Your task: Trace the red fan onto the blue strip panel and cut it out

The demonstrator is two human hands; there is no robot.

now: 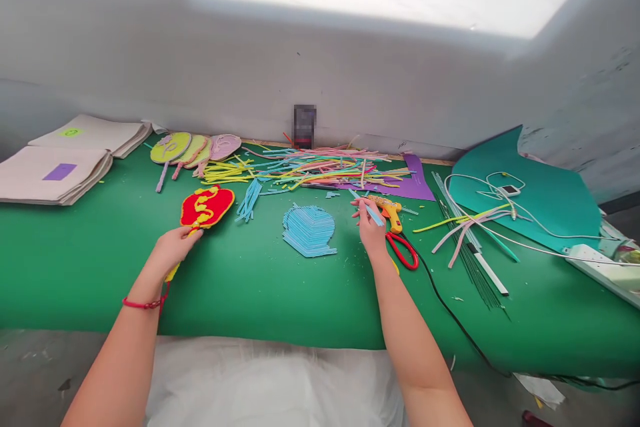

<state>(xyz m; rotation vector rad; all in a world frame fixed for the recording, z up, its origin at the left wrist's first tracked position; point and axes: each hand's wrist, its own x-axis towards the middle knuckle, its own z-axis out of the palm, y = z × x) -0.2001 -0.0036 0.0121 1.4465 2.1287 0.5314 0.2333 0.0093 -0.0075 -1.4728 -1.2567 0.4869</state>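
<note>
My left hand (pixel 176 248) is closed on the handle of a small red fan (pixel 220 205), which has a yellow rim and a raised yellow pattern. Between the fingers of my right hand (pixel 371 228) are light blue pipe cleaner pieces (pixel 371 208); how many I cannot tell. Just beyond that hand lies a yellow glue gun (pixel 393 213), partly covered by it, and beside it red-handled pliers or scissors (pixel 406 255). Flat on the table between my hands is a blue panel (pixel 309 232) of pipe cleaners laid side by side. A bundle of short blue pipe cleaners (pixel 249 201) rests to its left.
Several finished fans (pixel 171 147) overlap at the back left, near stacked paper pads (pixel 55 173). Loose coloured pipe cleaners (pixel 330 167) cover a purple sheet (pixel 421 180) at the back. Rightward are a teal sheet (pixel 545 193), white cables, a power strip (pixel 600 263) and a black cord (pixel 450 310).
</note>
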